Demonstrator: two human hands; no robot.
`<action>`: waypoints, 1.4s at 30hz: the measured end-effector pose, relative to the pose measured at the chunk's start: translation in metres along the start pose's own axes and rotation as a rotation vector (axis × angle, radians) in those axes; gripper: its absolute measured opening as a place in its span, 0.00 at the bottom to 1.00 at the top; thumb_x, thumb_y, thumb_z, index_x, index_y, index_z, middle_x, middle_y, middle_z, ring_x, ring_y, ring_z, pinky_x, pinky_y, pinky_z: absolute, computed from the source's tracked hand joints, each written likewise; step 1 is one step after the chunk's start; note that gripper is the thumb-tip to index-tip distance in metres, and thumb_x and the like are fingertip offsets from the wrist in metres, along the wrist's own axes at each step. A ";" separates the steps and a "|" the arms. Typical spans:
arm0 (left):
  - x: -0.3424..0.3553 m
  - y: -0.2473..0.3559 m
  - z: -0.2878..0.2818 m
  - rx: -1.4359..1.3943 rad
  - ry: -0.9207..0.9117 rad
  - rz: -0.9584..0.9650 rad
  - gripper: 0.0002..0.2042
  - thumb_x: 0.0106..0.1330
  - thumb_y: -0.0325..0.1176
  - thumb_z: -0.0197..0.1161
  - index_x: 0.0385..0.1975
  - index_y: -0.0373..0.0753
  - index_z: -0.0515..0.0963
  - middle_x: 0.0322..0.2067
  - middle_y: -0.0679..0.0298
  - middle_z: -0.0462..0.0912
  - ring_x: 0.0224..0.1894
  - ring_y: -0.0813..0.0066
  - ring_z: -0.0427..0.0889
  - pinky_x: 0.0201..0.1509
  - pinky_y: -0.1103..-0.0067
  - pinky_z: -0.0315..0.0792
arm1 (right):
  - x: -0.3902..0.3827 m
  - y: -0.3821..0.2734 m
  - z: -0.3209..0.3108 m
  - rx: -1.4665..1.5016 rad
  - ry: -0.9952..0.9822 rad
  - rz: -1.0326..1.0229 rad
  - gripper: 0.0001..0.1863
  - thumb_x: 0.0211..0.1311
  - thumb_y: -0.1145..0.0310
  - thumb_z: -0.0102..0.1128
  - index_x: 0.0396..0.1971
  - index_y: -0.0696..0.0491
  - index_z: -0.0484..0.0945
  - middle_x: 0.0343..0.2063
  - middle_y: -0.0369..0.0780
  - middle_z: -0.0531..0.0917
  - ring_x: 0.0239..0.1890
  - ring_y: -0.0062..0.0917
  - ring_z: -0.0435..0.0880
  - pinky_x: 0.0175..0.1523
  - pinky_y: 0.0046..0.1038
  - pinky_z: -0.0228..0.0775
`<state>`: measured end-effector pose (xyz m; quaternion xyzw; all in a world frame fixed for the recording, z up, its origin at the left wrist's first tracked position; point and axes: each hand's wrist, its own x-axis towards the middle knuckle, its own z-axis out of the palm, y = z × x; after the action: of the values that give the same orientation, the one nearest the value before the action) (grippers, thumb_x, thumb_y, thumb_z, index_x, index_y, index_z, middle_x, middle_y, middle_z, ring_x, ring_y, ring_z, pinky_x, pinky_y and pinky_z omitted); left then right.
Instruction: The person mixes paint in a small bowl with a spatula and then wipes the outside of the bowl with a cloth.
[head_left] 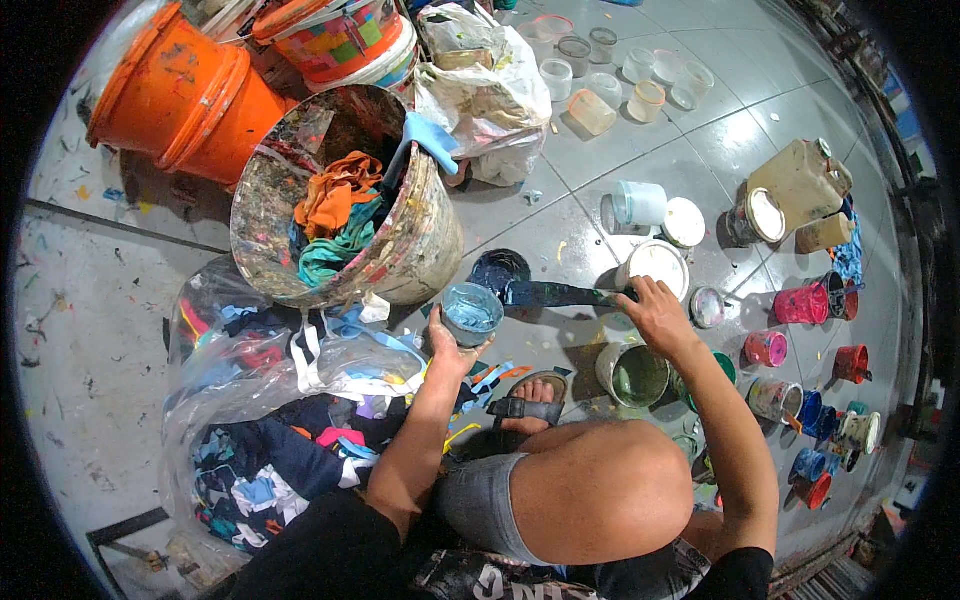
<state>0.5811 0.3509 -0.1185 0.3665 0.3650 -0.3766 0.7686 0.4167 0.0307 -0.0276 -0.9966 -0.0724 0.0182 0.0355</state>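
My left hand (455, 350) is wrapped round a small clear cup (472, 312) with light blue paint in it. Its open mouth faces up. In my right hand (660, 318) is the end of a long flat paint spatula (560, 294), its blade coated in dark blue. It lies nearly level, its far end beside the cup's rim and in front of a dark blue-stained pot (500, 272); I cannot tell if it touches either one. A white paint tub (655, 268) stands just beyond my right hand, and a bucket with a greenish inside (638, 375) is below it.
A paint-crusted bucket (430, 230) with orange and teal rags stands at the left, above a clear plastic bag (270, 400) of cloth scraps. Several colourful paint pots, such as a pink one (800, 303), line the right. Clear cups (592, 112) and a jerrycan (800, 185) stand farther off.
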 end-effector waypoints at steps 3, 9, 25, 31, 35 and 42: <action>-0.002 -0.001 0.008 0.015 0.005 0.008 0.29 0.65 0.62 0.41 0.60 0.54 0.69 0.62 0.62 0.68 0.61 0.58 0.69 0.57 0.53 0.64 | -0.005 0.006 -0.009 -0.004 -0.046 -0.009 0.22 0.51 0.75 0.55 0.50 0.47 0.76 0.47 0.45 0.72 0.50 0.38 0.73 0.53 0.37 0.68; -0.009 -0.005 0.033 0.115 -0.048 0.043 0.30 0.63 0.62 0.46 0.62 0.55 0.67 0.64 0.62 0.66 0.64 0.58 0.66 0.61 0.51 0.62 | -0.013 0.011 -0.017 -0.050 -0.021 0.007 0.21 0.52 0.74 0.55 0.49 0.47 0.76 0.46 0.45 0.73 0.51 0.37 0.73 0.53 0.36 0.68; 0.048 0.017 0.056 0.480 0.183 0.237 0.29 0.59 0.60 0.53 0.55 0.49 0.73 0.53 0.61 0.74 0.55 0.60 0.75 0.53 0.52 0.68 | -0.030 0.012 -0.020 0.003 0.016 0.061 0.18 0.51 0.73 0.58 0.46 0.49 0.79 0.45 0.43 0.75 0.50 0.37 0.75 0.54 0.36 0.68; 0.065 0.008 0.059 0.513 0.266 0.363 0.30 0.58 0.58 0.56 0.55 0.46 0.73 0.51 0.57 0.75 0.51 0.59 0.77 0.49 0.54 0.71 | -0.046 0.024 -0.026 -0.029 0.027 0.063 0.20 0.51 0.71 0.56 0.47 0.48 0.80 0.45 0.43 0.73 0.49 0.35 0.74 0.53 0.35 0.69; 0.067 -0.001 0.067 0.618 0.295 0.417 0.33 0.57 0.58 0.57 0.56 0.39 0.72 0.51 0.54 0.75 0.51 0.58 0.77 0.52 0.59 0.71 | -0.052 0.026 -0.026 -0.018 -0.001 0.055 0.20 0.52 0.72 0.56 0.47 0.48 0.80 0.45 0.44 0.74 0.49 0.36 0.74 0.54 0.36 0.69; 0.042 -0.027 0.098 1.101 0.378 0.826 0.36 0.57 0.56 0.62 0.52 0.26 0.70 0.47 0.40 0.79 0.52 0.45 0.77 0.58 0.64 0.67 | -0.062 0.029 -0.028 0.005 -0.012 0.087 0.20 0.53 0.73 0.55 0.48 0.48 0.80 0.45 0.45 0.73 0.50 0.38 0.74 0.56 0.37 0.69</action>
<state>0.6057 0.2434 -0.1159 0.8687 0.0801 -0.1146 0.4753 0.3604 -0.0088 -0.0003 -0.9986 -0.0294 0.0259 0.0367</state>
